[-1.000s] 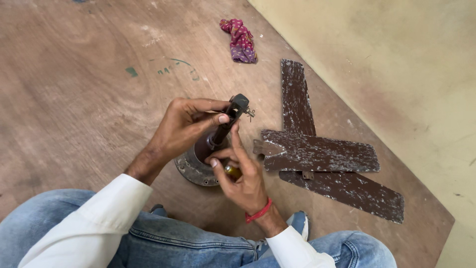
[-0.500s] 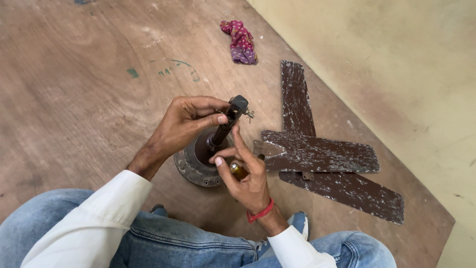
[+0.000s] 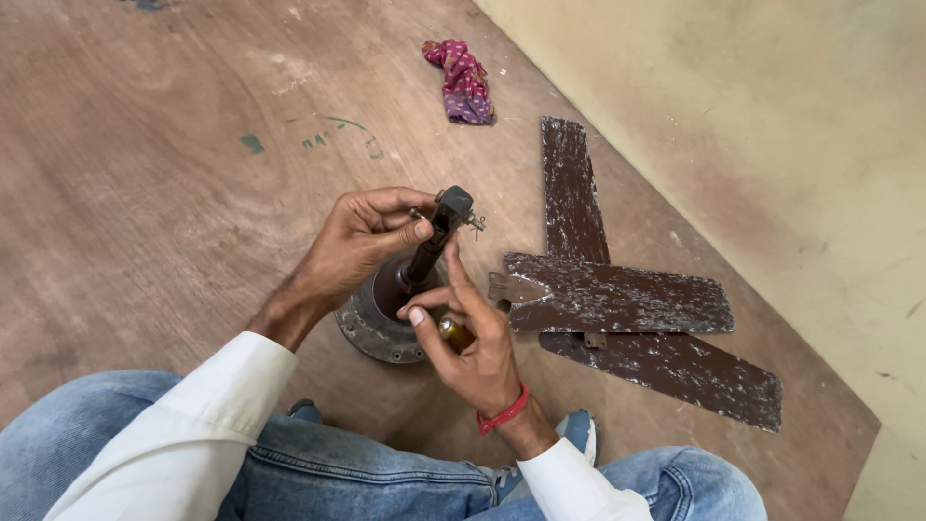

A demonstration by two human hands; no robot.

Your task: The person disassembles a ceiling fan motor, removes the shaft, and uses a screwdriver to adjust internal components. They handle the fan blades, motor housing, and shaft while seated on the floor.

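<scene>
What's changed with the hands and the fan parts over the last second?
Very little. The right hand has crept slightly up the rod, one finger now stretched toward its top. The left hand keeps pinching the rod's top; the motor base, three blades and cloth stayed put.

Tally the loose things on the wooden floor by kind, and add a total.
Worn brown metal fan blades: 3
Round dark metal fan motor with upright rod: 1, left hand on the rod's top
Crumpled pink and purple cloth: 1
Small brass-coloured piece: 1, in the right hand
Total: 6
</scene>
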